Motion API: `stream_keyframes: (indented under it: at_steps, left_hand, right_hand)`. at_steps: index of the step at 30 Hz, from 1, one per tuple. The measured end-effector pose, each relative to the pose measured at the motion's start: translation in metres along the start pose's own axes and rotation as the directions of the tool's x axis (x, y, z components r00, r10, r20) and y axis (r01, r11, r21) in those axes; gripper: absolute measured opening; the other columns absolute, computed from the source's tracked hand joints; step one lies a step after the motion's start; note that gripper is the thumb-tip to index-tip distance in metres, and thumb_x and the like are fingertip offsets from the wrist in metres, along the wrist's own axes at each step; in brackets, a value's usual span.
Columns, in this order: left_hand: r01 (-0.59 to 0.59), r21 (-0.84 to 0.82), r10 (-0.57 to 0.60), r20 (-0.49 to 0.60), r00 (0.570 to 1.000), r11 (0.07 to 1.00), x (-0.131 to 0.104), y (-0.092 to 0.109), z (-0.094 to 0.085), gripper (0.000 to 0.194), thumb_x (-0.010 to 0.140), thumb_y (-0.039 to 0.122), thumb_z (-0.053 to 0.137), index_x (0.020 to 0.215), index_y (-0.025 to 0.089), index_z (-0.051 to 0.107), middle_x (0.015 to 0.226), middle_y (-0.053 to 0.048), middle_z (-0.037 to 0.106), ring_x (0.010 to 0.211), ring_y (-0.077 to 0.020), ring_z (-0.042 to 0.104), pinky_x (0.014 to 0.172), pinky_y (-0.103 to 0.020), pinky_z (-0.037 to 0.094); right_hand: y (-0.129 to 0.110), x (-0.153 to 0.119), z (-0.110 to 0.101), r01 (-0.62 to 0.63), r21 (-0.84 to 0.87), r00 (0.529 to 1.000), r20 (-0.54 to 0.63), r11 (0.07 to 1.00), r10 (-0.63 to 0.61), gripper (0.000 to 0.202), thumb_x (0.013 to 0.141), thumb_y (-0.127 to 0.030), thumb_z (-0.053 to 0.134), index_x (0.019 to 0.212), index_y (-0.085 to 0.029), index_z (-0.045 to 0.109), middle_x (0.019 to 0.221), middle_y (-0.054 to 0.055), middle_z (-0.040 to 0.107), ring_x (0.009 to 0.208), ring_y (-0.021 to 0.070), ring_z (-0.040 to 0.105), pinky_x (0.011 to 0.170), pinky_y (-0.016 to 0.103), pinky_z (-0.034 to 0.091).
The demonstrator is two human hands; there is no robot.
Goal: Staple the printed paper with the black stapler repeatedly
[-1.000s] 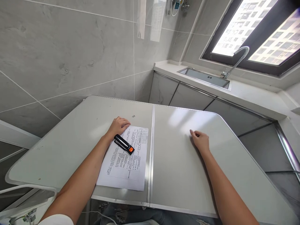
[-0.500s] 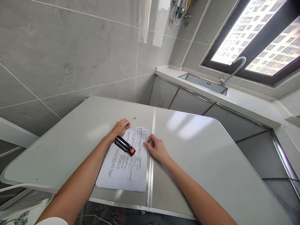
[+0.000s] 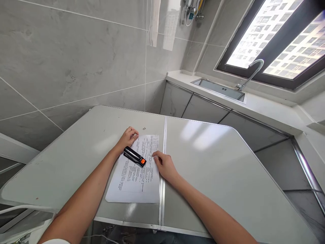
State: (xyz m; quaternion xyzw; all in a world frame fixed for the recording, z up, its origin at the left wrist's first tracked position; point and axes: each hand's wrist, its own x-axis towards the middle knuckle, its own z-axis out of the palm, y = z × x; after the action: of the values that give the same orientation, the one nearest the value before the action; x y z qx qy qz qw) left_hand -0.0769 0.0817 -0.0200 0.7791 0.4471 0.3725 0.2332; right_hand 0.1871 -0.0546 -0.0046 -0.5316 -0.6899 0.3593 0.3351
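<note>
Sheets of printed paper [image 3: 132, 189] lie on the folding table, close to its front edge. Across their upper left part rests a black stapler [image 3: 134, 157] with an orange patch at one end; neither hand grips it. My left hand [image 3: 129, 136] is at the top left corner of the paper, its fingers curled onto the edge. Over the right edge is my right hand [image 3: 164, 165], thumb and index finger close together on the paper. Small metal bits [image 3: 144, 128], perhaps staples, lie just beyond the paper's top edge.
The pale table [image 3: 215, 176] has a metal seam [image 3: 162, 200] running just right of the paper. Beyond it are a counter with a sink [image 3: 218, 89], a tap [image 3: 254, 73] and a window. A tiled wall [image 3: 76, 61] stands behind on the left.
The paper has turned slightly and sits straighter, its lower end shifted right and away from me. My right hand has moved left, further over the sheet. The stapler stays on top.
</note>
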Motion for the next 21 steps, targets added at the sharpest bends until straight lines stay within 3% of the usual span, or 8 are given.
stream_keyframes:
  at_steps: [3, 5, 17, 21]
  left_hand:
    - [-0.019, 0.078, 0.022, -0.043, 0.999, 0.997, 0.000, -0.002, 0.003, 0.021, 0.094, 0.031, 0.064, 0.112, 0.024, 0.072, 0.114, -0.008, 0.053, 0.113, -0.0247, 0.055, 0.106, -0.042, 0.042]
    - [-0.011, 0.089, 0.016, -0.057, 0.998, 0.996, -0.001, -0.002, 0.004, 0.022, 0.095, 0.030, 0.063, 0.115, 0.025, 0.072, 0.120, -0.008, 0.051, 0.117, -0.0244, 0.054, 0.109, -0.043, 0.041]
    - [-0.069, 0.127, 0.069, 0.004, 0.998, 0.990, -0.005, 0.011, 0.003, 0.016, 0.097, 0.029, 0.059, 0.100, 0.024, 0.074, 0.110, -0.009, 0.060, 0.107, -0.0258, 0.056, 0.100, -0.045, 0.045]
    - [-0.085, 0.035, 0.081, 0.111, 0.991, 0.996, -0.009, 0.028, -0.001, 0.018, 0.097, 0.024, 0.054, 0.104, 0.023, 0.072, 0.101, -0.007, 0.064, 0.098, -0.0226, 0.058, 0.089, -0.037, 0.047]
  right_hand:
    - [-0.002, -0.003, 0.000, 0.002, 0.007, 1.000, -0.026, 1.000, -0.002, 0.031, 0.097, -0.022, 0.043, 0.100, -0.028, 0.073, 0.102, 0.002, 0.076, 0.096, 0.0238, 0.070, 0.090, 0.038, 0.051]
    - [-0.001, -0.007, -0.003, -0.016, -0.030, 0.999, -0.034, 0.999, 0.015, 0.033, 0.097, -0.020, 0.042, 0.103, -0.028, 0.074, 0.109, 0.004, 0.077, 0.103, 0.0258, 0.070, 0.094, 0.041, 0.051]
    - [0.023, -0.037, -0.051, -0.153, -0.142, 0.978, -0.166, 0.978, 0.129, 0.035, 0.097, -0.027, 0.041, 0.102, -0.025, 0.075, 0.101, 0.005, 0.078, 0.088, 0.0260, 0.070, 0.078, 0.037, 0.050]
    - [0.035, -0.039, -0.065, -0.210, -0.176, 0.963, -0.206, 0.962, 0.172, 0.037, 0.095, -0.027, 0.040, 0.100, -0.023, 0.076, 0.088, 0.004, 0.076, 0.073, 0.0231, 0.066, 0.068, 0.033, 0.045]
